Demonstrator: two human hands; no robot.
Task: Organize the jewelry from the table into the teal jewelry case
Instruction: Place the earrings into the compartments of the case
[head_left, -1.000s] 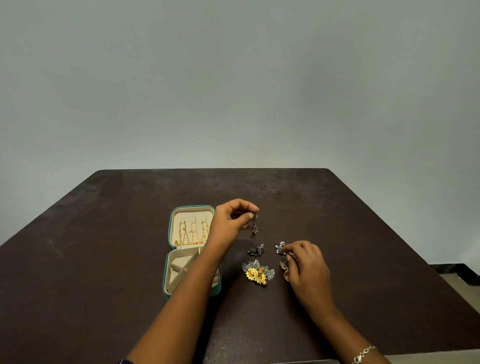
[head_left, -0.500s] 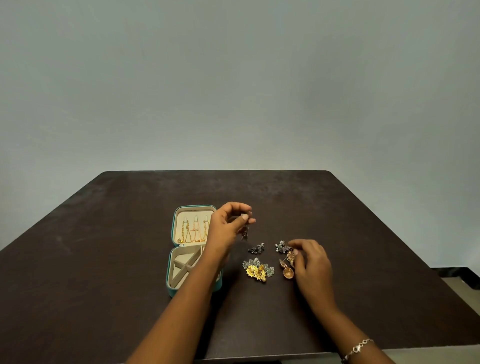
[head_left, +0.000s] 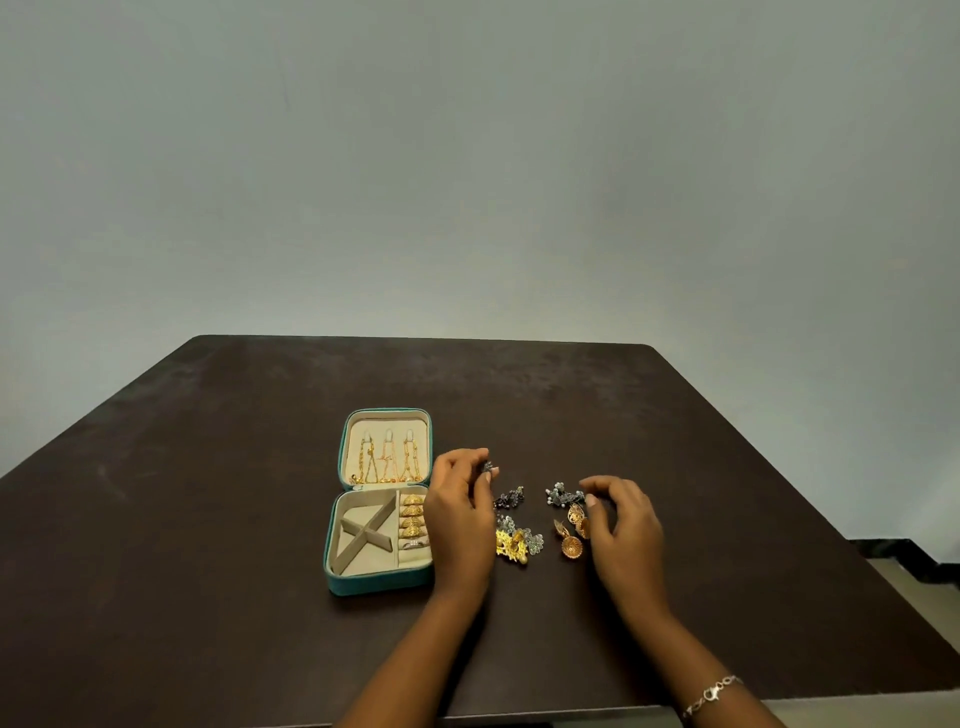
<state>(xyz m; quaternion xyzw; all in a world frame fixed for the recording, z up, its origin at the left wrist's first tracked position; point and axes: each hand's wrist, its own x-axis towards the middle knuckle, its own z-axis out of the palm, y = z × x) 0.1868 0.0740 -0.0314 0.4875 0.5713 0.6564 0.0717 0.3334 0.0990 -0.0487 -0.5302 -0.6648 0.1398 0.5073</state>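
Observation:
The teal jewelry case lies open on the dark table, gold chains hanging in its lid and gold rings in the right slot of its base. My left hand hovers just right of the case, fingertips pinched on a small dark earring. On the table between my hands lie a second dark earring, a silver beaded piece, a gold-and-silver flower cluster and gold jhumka earrings. My right hand curls over them, fingers apart, holding nothing.
The dark brown table ends at a front edge near my forearms. A plain grey wall stands behind. A bracelet circles my right wrist. The case's left compartments hold only crossed dividers.
My left hand has dropped and drawn back toward the case with the dark earring. My right hand has lifted off the gold earrings, which now lie uncovered.

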